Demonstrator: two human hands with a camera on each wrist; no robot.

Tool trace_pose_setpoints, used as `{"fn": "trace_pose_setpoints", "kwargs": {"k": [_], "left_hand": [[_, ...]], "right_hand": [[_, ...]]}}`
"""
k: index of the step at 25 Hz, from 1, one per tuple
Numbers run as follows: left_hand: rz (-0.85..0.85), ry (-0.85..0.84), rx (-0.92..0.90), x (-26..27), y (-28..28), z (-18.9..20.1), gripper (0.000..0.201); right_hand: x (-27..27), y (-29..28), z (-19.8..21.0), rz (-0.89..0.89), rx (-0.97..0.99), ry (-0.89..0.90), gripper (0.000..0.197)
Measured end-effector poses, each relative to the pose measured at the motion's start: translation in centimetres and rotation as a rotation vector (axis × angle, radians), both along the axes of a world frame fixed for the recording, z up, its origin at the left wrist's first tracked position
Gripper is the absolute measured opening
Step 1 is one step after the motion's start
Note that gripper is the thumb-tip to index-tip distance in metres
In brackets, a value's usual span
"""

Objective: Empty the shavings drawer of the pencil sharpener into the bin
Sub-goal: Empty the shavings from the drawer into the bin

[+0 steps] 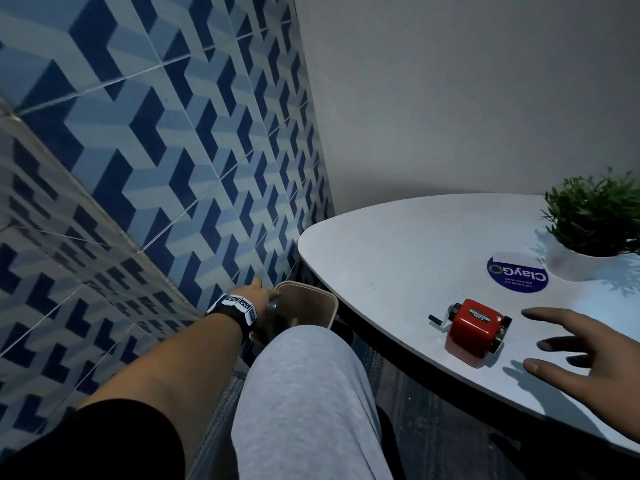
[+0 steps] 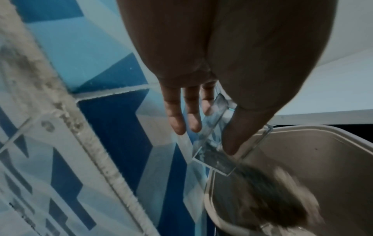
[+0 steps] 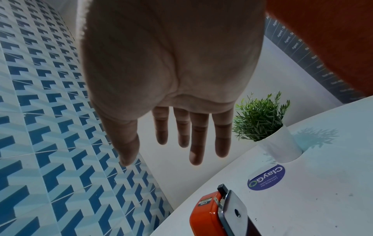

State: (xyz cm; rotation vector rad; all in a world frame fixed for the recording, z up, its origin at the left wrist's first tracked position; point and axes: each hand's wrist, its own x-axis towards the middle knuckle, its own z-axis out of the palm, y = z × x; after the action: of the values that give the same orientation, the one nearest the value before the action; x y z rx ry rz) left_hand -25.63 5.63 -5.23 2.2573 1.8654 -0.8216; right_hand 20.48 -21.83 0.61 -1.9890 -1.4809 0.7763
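Observation:
My left hand point(image 1: 263, 299) point(image 2: 214, 127) pinches a clear plastic shavings drawer point(image 2: 218, 146), tilted mouth-down over the rim of a beige bin point(image 1: 311, 306) point(image 2: 312, 159) on the floor. A dark blurred clump of shavings point(image 2: 276, 196) is falling into the bin. The red pencil sharpener point(image 1: 476, 329) point(image 3: 214, 214) stands on the white table point(image 1: 398, 258) point(image 3: 312, 207) with its crank toward the left. My right hand point(image 1: 585, 348) point(image 3: 181, 140) hovers just right of the sharpener, fingers spread, holding nothing.
A potted green plant point(image 1: 588, 230) point(image 3: 268, 127) and a round blue sticker point(image 1: 517, 274) point(image 3: 266, 178) sit behind the sharpener. A blue patterned tile wall point(image 1: 156, 150) runs along the left. My grey-clad knee point(image 1: 304, 393) lies between the bin and me.

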Motion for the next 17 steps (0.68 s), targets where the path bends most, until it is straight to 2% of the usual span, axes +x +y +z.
{"fn": "trace_pose_setpoints", "kwargs": {"k": [3, 7, 13, 17], "left_hand": [[-0.074, 0.061, 0.031, 0.2, 0.2, 0.1, 0.076], [-0.125, 0.113, 0.057, 1.1, 0.2, 1.0, 0.06], [-0.237, 0.095, 0.118, 1.4, 0.2, 2.4, 0.056], [-0.193, 0.141, 0.087, 1.7, -0.4, 3.1, 0.062]], "right_hand": [[-0.6, 0.0, 0.5, 0.021, 0.021, 0.001, 0.064], [-0.6, 0.3, 0.7, 0.005, 0.06, -0.01, 0.07], [-0.8, 0.0, 1.7, 0.004, 0.109, 0.028, 0.064], [-0.9, 0.0, 2.4, 0.015, 0.132, 0.028, 0.057]]}}
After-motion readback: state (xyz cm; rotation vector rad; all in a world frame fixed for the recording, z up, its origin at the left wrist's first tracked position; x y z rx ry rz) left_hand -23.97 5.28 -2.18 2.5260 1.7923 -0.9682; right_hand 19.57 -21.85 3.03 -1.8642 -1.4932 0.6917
